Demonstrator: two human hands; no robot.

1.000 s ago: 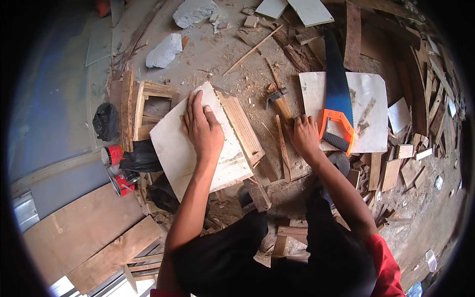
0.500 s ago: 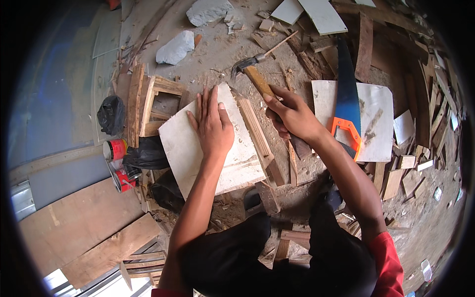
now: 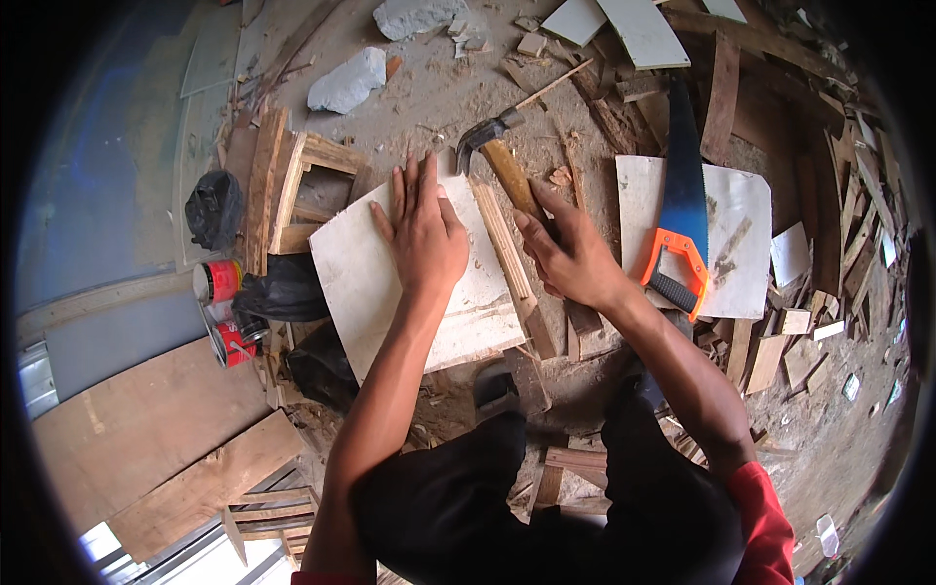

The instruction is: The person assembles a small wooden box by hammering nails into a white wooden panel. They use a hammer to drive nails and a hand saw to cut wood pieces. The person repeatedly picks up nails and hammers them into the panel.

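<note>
My left hand [image 3: 425,234] lies flat on a white board [image 3: 380,312], fingers stretched toward its far edge. Along the board's right side runs a light wooden strip [image 3: 500,239], with darker wood below it. In my right hand [image 3: 575,249] is a claw hammer [image 3: 511,177], gripped by its wooden handle. Its dark metal head is near the board's far right corner, with the claw pointing down on the left; whether it touches the board I cannot tell.
On the right, a handsaw [image 3: 685,205] with an orange handle rests on another pale board [image 3: 741,244]. A wooden frame [image 3: 292,234], black plastic bags [image 3: 213,210] and red cans [image 3: 232,343] stand left. White lumps [image 3: 348,82] lie beyond; wood scraps [image 3: 780,351] cover the right.
My right hand has brought the hammer slightly down and left, its handle now steeper and its head closer to the board's far corner. My left hand stays flat on the board.
</note>
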